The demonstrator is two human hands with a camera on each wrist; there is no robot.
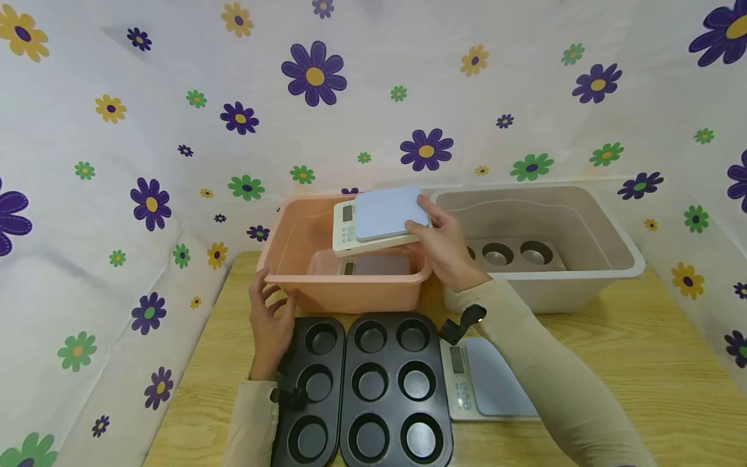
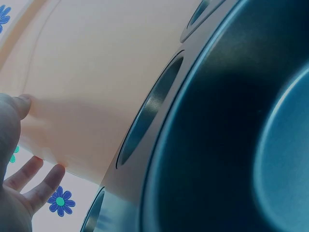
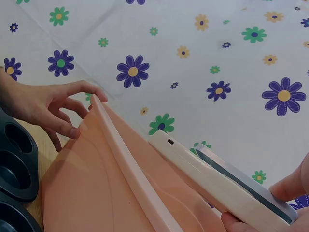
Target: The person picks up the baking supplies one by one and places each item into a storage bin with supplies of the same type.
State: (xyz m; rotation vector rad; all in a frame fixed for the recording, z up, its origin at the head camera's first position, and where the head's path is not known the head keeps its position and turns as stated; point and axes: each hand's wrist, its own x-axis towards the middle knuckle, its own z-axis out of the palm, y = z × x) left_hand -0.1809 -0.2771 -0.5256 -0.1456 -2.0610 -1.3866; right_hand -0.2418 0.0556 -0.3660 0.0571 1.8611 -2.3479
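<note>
My right hand [image 1: 448,250] grips a kitchen scale [image 1: 387,214] by its right end, thumb on the blue platform. The scale is tilted above the peach plastic bin [image 1: 350,295]; its display end points left. In the right wrist view, the scale's cream side [image 3: 203,181] shows a small port. My left hand [image 1: 272,324] holds the bin's front left corner, thumb on the front wall and fingers at the rim and side. Inside the bin lies another kitchen scale [image 1: 382,264], partly hidden by the front rim.
Two dark muffin pans [image 1: 393,389] lie side by side before the bin. Right of them a third kitchen scale [image 1: 502,383] lies partly under my right forearm. A beige bin [image 1: 543,292] on the right contains a muffin pan [image 1: 516,253]. Flowered cloth hangs behind.
</note>
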